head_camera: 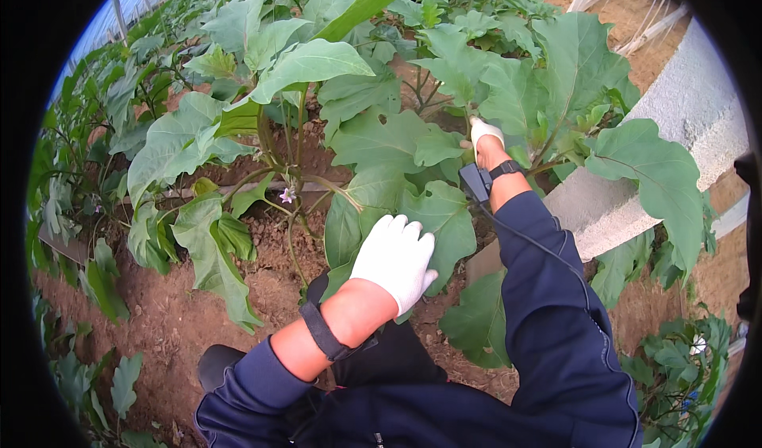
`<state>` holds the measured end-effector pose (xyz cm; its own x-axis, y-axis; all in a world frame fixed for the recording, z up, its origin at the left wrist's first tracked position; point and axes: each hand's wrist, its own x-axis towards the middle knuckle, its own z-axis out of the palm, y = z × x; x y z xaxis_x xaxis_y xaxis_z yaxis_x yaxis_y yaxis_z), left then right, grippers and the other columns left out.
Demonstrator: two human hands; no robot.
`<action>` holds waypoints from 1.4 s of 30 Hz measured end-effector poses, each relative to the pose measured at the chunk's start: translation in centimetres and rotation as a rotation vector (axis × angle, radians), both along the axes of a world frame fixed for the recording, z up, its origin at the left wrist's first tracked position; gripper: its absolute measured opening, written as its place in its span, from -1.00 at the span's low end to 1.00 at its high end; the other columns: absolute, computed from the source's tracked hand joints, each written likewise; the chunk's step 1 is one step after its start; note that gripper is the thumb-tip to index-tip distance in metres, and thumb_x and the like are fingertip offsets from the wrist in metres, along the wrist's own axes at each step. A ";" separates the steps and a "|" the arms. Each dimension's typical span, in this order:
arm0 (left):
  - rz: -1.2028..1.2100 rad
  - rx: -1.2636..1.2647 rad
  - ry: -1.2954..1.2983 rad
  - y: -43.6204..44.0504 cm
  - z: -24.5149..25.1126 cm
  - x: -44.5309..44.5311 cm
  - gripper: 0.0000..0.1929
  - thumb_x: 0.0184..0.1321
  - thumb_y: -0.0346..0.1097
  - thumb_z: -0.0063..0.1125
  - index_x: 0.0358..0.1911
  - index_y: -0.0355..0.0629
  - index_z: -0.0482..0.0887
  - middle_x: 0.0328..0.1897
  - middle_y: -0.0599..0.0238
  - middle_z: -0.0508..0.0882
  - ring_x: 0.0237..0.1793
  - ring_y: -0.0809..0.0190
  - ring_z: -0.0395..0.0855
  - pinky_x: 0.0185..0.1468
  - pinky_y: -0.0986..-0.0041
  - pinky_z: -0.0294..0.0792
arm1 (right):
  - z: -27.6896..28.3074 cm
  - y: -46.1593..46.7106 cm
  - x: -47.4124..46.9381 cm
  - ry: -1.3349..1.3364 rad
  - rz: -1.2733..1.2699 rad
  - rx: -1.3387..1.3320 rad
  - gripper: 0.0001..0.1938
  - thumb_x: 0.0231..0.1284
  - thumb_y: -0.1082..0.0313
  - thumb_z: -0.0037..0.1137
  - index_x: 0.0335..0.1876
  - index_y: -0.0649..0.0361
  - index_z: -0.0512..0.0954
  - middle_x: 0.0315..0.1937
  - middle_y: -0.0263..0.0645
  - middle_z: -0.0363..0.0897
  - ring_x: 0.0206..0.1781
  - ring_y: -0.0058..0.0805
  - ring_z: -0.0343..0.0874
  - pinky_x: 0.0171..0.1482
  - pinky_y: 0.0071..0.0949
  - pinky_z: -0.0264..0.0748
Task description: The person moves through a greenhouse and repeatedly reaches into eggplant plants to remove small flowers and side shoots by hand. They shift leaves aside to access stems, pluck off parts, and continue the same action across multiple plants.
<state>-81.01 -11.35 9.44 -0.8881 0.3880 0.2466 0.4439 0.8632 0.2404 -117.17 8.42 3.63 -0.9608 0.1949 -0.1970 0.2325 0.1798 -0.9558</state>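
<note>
My left hand (396,263), in a white knit glove, lies back-up over a broad eggplant leaf (445,225). Its fingers bend down against the foliage, and the palm is hidden. Farther forward, my right hand (485,134), also in a white glove, reaches in among the leaves beside a thin stem (468,117). Most of its fingers are out of sight, so a hold on the stem cannot be made out. A pale purple eggplant flower (287,195) hangs left of my hands, below the plant's branching stems (271,144).
A rough pale concrete beam (643,186) runs along the right, partly under leaves. More eggplant plants (119,114) fill the left and back. Bare brown soil (274,305) surrounds my dark boot (217,364). A small box (475,181) with a cable is strapped at my right wrist.
</note>
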 end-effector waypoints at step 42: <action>-0.083 0.096 0.025 0.2 0.0 -1.0 -0.51 0.10 -0.12 0.50 0.04 -0.26 0.73 0.08 0.06 0.71 0.16 -0.07 0.63 0.33 0.14 0.43 | -2.6 2.1 -0.8 0.071 0.212 0.406 -0.60 0.35 0.24 0.14 0.26 0.12 0.62 0.00 -0.03 0.75 0.03 -0.10 0.71 0.01 -0.13 0.59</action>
